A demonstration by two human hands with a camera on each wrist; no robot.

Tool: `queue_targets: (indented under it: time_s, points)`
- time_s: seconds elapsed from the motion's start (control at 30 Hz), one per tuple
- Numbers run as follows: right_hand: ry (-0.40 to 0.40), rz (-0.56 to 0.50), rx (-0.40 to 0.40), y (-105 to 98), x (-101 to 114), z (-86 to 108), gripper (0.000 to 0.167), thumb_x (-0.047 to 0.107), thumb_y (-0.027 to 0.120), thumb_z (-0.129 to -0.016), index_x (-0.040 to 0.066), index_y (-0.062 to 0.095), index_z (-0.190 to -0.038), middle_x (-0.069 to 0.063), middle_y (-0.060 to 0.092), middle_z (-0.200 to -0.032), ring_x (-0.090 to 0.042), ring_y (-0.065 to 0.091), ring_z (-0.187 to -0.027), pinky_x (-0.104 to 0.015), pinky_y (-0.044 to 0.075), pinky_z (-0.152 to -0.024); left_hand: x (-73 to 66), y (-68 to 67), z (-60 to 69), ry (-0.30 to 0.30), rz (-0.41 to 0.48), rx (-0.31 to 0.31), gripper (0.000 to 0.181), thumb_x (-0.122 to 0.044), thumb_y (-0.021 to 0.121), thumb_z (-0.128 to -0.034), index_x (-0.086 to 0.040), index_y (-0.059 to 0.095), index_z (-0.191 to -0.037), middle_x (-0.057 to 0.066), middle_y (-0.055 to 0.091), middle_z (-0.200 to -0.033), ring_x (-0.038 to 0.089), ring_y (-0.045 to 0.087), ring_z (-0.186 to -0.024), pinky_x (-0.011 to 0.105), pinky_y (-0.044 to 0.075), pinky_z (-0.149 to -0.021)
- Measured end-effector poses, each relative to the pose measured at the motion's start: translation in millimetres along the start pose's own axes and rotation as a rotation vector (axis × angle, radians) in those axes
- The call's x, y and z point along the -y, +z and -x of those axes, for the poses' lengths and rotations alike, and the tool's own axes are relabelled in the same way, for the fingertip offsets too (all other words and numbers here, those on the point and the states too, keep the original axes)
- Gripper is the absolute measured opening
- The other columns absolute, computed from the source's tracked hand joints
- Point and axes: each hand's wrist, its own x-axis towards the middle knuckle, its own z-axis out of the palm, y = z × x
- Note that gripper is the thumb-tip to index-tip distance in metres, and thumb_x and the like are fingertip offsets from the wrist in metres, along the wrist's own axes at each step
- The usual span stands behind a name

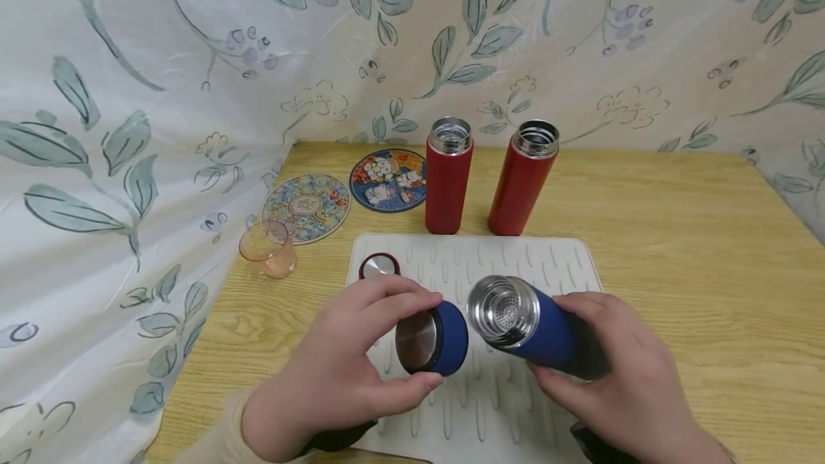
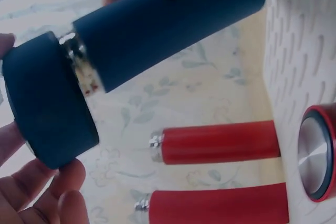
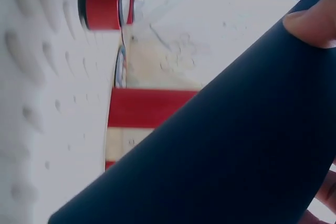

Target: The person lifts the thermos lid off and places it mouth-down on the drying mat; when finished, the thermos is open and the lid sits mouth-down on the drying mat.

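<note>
My left hand (image 1: 348,349) pinches a blue lid (image 1: 451,339) between thumb and fingers, its metal inside facing left. In my right hand (image 1: 625,371) is a blue thermos bottle (image 1: 551,328), tilted with its uncapped mouth toward the lid. A perforated metal strainer (image 1: 505,312) shows inside that mouth. Lid and bottle are close together but apart in the head view. Both are held above a white ridged mat (image 1: 477,407). On the mat, partly hidden behind my left hand, lies a red lid (image 1: 379,265), metal side up; it also appears in the left wrist view.
Two uncapped red thermos bottles, one on the left (image 1: 447,185) and one on the right (image 1: 523,185), stand behind the mat. Left of them lie a dark blue patterned coaster (image 1: 387,195) and a floral coaster (image 1: 306,210). A pink clear glass (image 1: 267,249) stands near the table's left edge.
</note>
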Motion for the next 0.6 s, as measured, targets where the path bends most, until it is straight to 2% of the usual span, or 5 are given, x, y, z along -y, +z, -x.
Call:
queue_targets:
  time_s: [0.1, 0.2, 0.27, 0.4, 0.6]
  points:
    - [0.129, -0.02, -0.016, -8, -9, 1.9, 0.087, 0.069, 0.088, -0.083, 0.006, 0.068, -0.139, -0.012, 0.073, -0.126, -0.007, 0.062, -0.107, 0.001, 0.031, -0.103, -1.9, 8.9, -1.2, 0.02, -0.063, 0.034, 0.064, -0.035, 0.098, -0.0818, -0.018, 0.075, -0.139, -0.001, 0.072, -0.132, 0.013, 0.067, -0.119, 0.028, 0.063, -0.093]
    - [0.309, -0.069, -0.054, -15, -16, 3.2, 0.093, 0.023, 0.11, -0.065, 0.007, 0.065, -0.145, -0.006, 0.07, -0.132, 0.007, 0.052, -0.113, -0.002, 0.033, -0.099, -3.3, 19.0, -3.3, 0.042, -0.138, 0.085, 0.064, -0.039, 0.097, -0.083, -0.02, 0.075, -0.14, -0.002, 0.072, -0.134, 0.012, 0.067, -0.123, 0.029, 0.061, -0.099]
    - [0.441, -0.115, -0.106, -19, -21, 3.0, 0.103, -0.009, 0.105, -0.053, 0.006, 0.063, -0.147, 0.004, 0.067, -0.134, 0.01, 0.052, -0.115, -0.003, 0.035, -0.099, -3.7, 26.1, -5.3, 0.06, -0.177, 0.12, 0.062, -0.04, 0.096, -0.0838, -0.021, 0.075, -0.139, -0.002, 0.072, -0.135, 0.012, 0.068, -0.123, 0.029, 0.06, -0.101]
    - [0.665, -0.234, -0.254, -24, -32, 0.6, 0.102, -0.024, 0.095, -0.06, 0.012, 0.061, -0.15, 0.018, 0.062, -0.14, -0.001, 0.06, -0.119, -0.007, 0.044, -0.099, -1.7, 41.1, -9.0, 0.09, -0.223, 0.189, 0.058, -0.04, 0.093, -0.0869, -0.021, 0.075, -0.139, -0.002, 0.073, -0.134, 0.013, 0.069, -0.12, 0.028, 0.058, -0.102]
    - [0.817, -0.527, -0.561, -28, -57, -0.8, 0.097, -0.03, 0.082, -0.073, 0.015, 0.055, -0.154, 0.001, 0.062, -0.149, -0.016, 0.06, -0.133, -0.018, 0.044, -0.115, 2.4, 62.3, -9.0, 0.136, -0.316, 0.298, 0.05, -0.039, 0.089, -0.0915, -0.021, 0.076, -0.137, -0.001, 0.074, -0.134, 0.013, 0.07, -0.121, 0.029, 0.058, -0.101]
